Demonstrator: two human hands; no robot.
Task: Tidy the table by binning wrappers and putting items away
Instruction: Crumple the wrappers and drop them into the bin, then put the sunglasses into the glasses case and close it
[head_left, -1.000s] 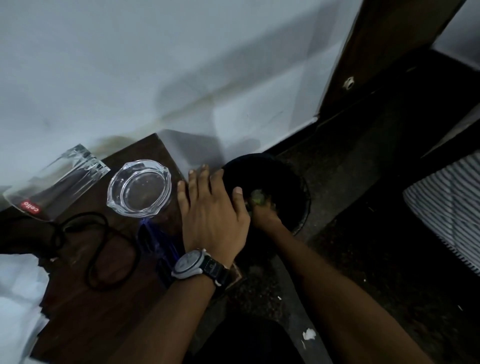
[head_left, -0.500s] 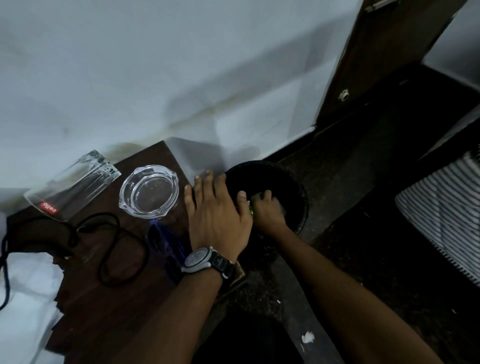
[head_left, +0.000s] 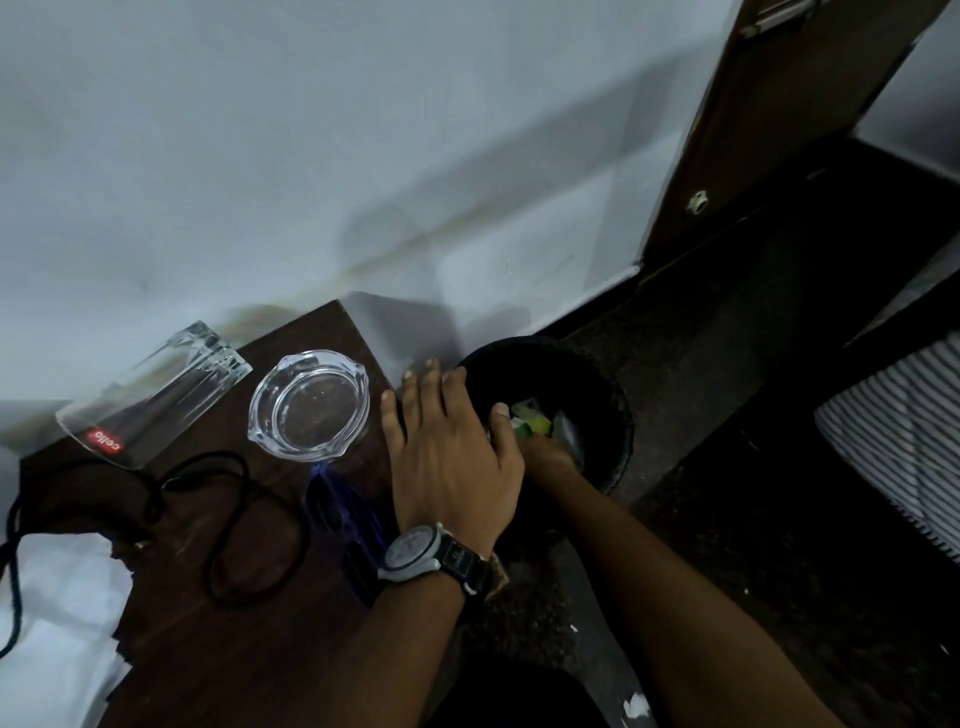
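A black round bin (head_left: 619, 410) stands on the floor against the right edge of the dark wooden table (head_left: 218, 649). Green and yellow wrappers (head_left: 532, 422) lie inside it. My right hand (head_left: 551, 453) reaches down into the bin next to the wrappers; its fingers are hidden behind my left thumb. My left hand (head_left: 447, 457), with a wristwatch, rests flat on the table's right edge, fingers spread and holding nothing.
On the table lie a clear tumbler (head_left: 156, 395) on its side, a glass ashtray (head_left: 309, 405), a looped black cable (head_left: 249, 545), a blue translucent object (head_left: 337, 512) and white paper (head_left: 57, 623). A striped cloth (head_left: 898, 447) is at right, a wooden door (head_left: 769, 130) behind.
My right hand has sunk lower into the bin and the wrappers now show beyond it. My left hand has stayed on the table edge.
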